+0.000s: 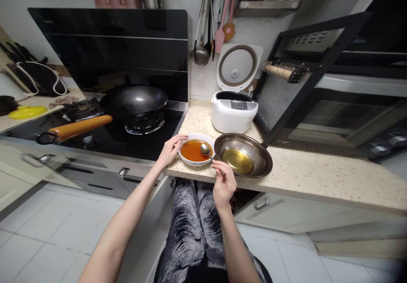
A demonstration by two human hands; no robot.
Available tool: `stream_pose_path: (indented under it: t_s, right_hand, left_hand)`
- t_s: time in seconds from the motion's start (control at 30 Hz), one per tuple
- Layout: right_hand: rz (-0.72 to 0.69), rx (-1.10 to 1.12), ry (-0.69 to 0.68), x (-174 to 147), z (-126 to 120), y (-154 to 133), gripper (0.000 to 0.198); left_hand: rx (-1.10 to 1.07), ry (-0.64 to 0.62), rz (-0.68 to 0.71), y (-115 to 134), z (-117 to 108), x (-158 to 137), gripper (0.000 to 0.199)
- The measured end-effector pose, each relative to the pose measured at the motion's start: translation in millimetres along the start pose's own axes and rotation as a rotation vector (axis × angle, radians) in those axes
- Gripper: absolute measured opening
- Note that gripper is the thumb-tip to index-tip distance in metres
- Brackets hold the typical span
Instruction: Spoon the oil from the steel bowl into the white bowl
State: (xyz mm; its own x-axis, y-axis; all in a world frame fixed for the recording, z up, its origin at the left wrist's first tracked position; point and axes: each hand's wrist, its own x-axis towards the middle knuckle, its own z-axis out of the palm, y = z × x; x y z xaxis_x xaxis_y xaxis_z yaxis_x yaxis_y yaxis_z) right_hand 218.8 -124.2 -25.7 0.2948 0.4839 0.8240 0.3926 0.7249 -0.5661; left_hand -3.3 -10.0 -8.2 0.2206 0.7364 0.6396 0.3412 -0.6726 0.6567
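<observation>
At the counter's front edge stands a white bowl (194, 162) of clear orange-brown liquid. My left hand (171, 151) holds it at its left side, fingertips on the rim. Between the fingers and thumb of my right hand (225, 185) is the handle of a metal spoon (205, 149). The spoon's head is over the liquid, near the bowl's right side; whether it touches the surface I cannot tell. Close on the right sits a wide metal pan (262, 158) with a little yellow, oil-like liquid in its bottom. My right hand is just in front of this pan.
A white rice cooker (234, 120) stands behind with its lid up. To the left, a black wok (135, 101) with a wooden handle rests on the gas stove (111, 141). A dark oven (346, 117) borders the counter (318, 177) at right. Utensils (201, 55) hang on the wall.
</observation>
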Motion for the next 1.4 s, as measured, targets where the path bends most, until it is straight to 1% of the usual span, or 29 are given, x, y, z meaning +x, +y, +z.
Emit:
stream_pose_path:
  t_s: [0.5,0.73,0.9,1.1,1.4]
  right_hand:
    - [-0.026,0.001,0.049,3,-6,-6,0.019]
    - [-0.023,-0.003,0.141,10,-18,-8,0.018]
    - [-0.049,-0.085,0.164,17,-27,-7,0.016]
    - [-0.108,-0.192,0.128,19,-32,-1,0.018]
    - [-0.215,-0.277,-0.035,18,-34,9,0.03]
  left_hand:
    - [0.005,0.0,0.0,1,0,0,0.035]
    - [0.005,-0.005,-0.005,2,-1,0,0.036]
    - [0.008,-0.004,0.0,1,0,0,0.037]
    - [0.009,-0.001,0.0,0,-1,0,0.036]
    - [0.011,-0.006,0.0,0,-1,-1,0.036]
